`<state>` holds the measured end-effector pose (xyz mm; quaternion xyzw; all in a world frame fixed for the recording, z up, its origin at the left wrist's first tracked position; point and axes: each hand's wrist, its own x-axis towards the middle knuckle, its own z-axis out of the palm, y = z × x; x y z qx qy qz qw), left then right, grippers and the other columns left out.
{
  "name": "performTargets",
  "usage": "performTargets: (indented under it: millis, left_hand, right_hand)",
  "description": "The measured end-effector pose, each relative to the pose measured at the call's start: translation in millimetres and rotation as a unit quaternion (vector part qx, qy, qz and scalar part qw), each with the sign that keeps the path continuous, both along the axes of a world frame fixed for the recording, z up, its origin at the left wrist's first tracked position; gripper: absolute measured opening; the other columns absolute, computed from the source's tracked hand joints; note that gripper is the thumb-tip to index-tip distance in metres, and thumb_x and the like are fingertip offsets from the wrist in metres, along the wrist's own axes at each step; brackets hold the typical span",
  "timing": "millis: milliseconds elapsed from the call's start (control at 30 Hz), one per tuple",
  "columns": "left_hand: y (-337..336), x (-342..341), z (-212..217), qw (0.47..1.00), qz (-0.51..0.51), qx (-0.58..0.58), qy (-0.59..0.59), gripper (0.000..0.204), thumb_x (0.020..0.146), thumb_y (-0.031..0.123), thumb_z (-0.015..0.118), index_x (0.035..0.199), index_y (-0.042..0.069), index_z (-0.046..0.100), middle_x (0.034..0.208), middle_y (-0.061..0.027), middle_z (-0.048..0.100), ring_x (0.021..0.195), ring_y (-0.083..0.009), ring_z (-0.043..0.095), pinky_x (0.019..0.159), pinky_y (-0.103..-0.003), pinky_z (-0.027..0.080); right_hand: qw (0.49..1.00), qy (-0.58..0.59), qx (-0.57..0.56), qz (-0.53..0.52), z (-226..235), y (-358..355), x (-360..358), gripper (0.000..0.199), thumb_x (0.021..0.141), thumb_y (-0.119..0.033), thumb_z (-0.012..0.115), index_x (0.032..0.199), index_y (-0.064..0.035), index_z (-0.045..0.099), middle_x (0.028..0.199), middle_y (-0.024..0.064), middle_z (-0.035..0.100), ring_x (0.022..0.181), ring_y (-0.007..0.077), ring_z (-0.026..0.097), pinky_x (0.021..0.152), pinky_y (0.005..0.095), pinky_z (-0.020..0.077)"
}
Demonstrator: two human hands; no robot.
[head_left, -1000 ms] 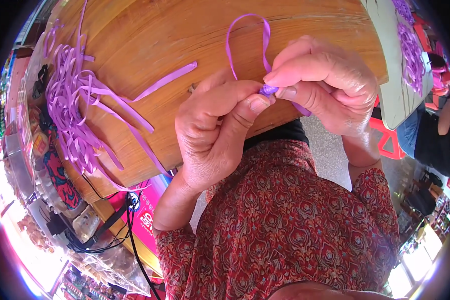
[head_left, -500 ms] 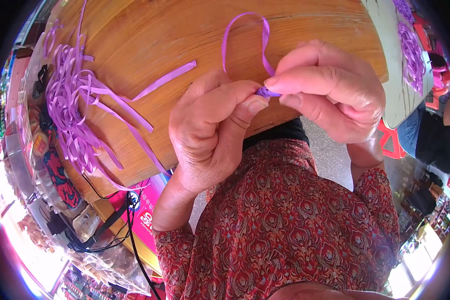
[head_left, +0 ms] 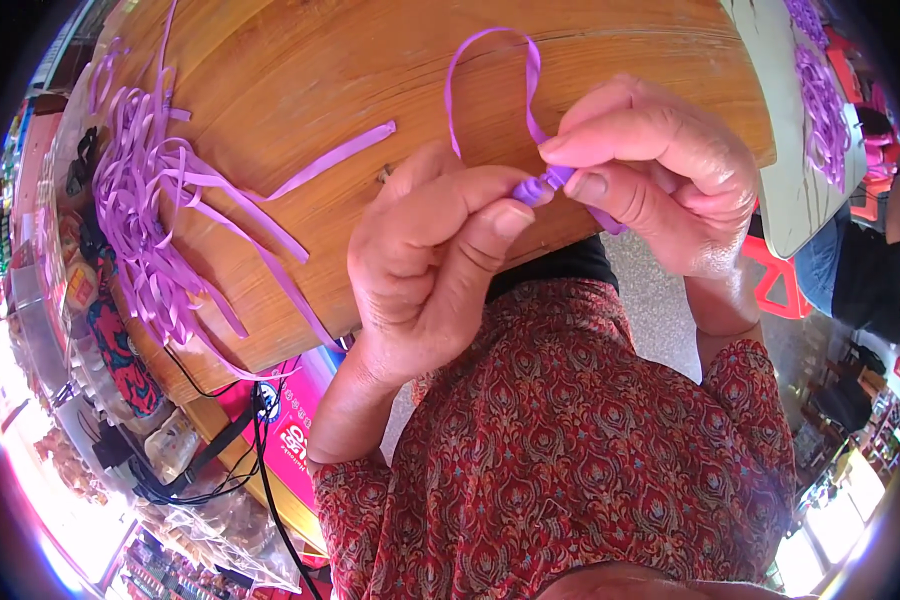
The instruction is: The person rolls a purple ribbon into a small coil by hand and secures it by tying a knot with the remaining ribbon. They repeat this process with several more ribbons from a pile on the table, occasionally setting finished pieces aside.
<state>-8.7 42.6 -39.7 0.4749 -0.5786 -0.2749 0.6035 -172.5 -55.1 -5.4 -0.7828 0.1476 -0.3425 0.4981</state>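
Note:
A narrow purple ribbon (head_left: 532, 75) loops up over the wooden table from between my hands. My left hand (head_left: 425, 250) pinches a small folded or knotted bit of it between thumb and forefinger. With thumb and fingertips, my right hand (head_left: 660, 170) grips the ribbon just beside that bit, and a short piece hangs below these fingers. The fold's exact shape is partly hidden by the fingertips. To the left lies a tangled heap of purple ribbons (head_left: 135, 220), several strands trailing toward my left hand.
The wooden table (head_left: 320, 60) curves round in front of me. At the right stands a pale table (head_left: 780, 120) with more purple ribbons (head_left: 825, 120), and a red stool (head_left: 780, 285) below. Black cables (head_left: 260, 440), a pink package (head_left: 295, 420) and plastic bags lie at the lower left.
My fingertips have shifted slightly right and the right thumb has turned. More of the folded ribbon shows between them, and a short piece now appears under my right hand.

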Motion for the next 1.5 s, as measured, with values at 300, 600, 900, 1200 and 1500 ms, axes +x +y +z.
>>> performTargets:
  millis: [300, 600, 900, 1200, 1500]
  left_hand:
    - [5, 0, 1, 0.999, -0.019, 0.021, 0.046, 0.008, 0.084, 0.003, 0.063, 0.091, 0.001, 0.067, 0.071, -0.0036, 0.058, 0.061, -0.012, 0.049, 0.056, -0.024, 0.039]
    - [8, -2, -1, 0.99, -0.057, 0.057, 0.117, 0.009, 0.087, 0.005, 0.06, 0.09, 0.0, 0.067, 0.078, -0.0053, 0.06, 0.072, -0.0116, 0.056, 0.063, -0.023, 0.044]
    - [15, -5, 2, 0.948, -0.107, 0.117, 0.275, 0.011, 0.09, 0.003, 0.054, 0.092, -0.002, 0.064, 0.085, -0.007, 0.059, 0.082, -0.0131, 0.06, 0.077, -0.024, 0.051]
    - [11, -4, -2, 0.968, -0.089, 0.073, 0.221, 0.008, 0.088, 0.0, 0.057, 0.091, -0.003, 0.064, 0.079, -0.0066, 0.06, 0.075, -0.012, 0.057, 0.068, -0.023, 0.046]
    - [4, -5, -9, 0.974, -0.055, 0.071, 0.21, 0.007, 0.087, 0.002, 0.059, 0.087, -0.002, 0.065, 0.078, -0.0059, 0.061, 0.071, -0.0112, 0.054, 0.064, -0.023, 0.042]
  right_hand:
    - [0.992, 0.035, -0.122, 0.028, -4, -3, 0, 0.026, 0.079, 0.004, 0.062, 0.103, -0.0033, 0.066, 0.085, 0.0093, 0.06, 0.066, 0.0146, 0.057, 0.053, 0.0233, 0.0422]
    - [0.979, 0.027, -0.2, 0.0, 1, 4, 2, 0.022, 0.074, 0.006, 0.065, 0.096, 0.0011, 0.066, 0.083, 0.0106, 0.06, 0.065, 0.0158, 0.058, 0.053, 0.0239, 0.0439]
    - [0.946, 0.038, -0.322, -0.013, 5, 10, 1, 0.027, 0.066, 0.006, 0.068, 0.092, 0.0019, 0.066, 0.076, 0.0096, 0.06, 0.058, 0.0181, 0.058, 0.047, 0.0263, 0.0448]
    - [0.916, -0.04, -0.398, -0.029, -10, 3, 7, 0.025, 0.064, 0.007, 0.065, 0.088, 0.0029, 0.064, 0.073, 0.0092, 0.058, 0.054, 0.017, 0.057, 0.043, 0.0245, 0.0431]
    - [0.964, 0.008, -0.26, -0.061, -9, 11, 12, 0.014, 0.074, 0.01, 0.06, 0.087, 0.0045, 0.063, 0.075, 0.0106, 0.058, 0.058, 0.0128, 0.058, 0.047, 0.0223, 0.0444]
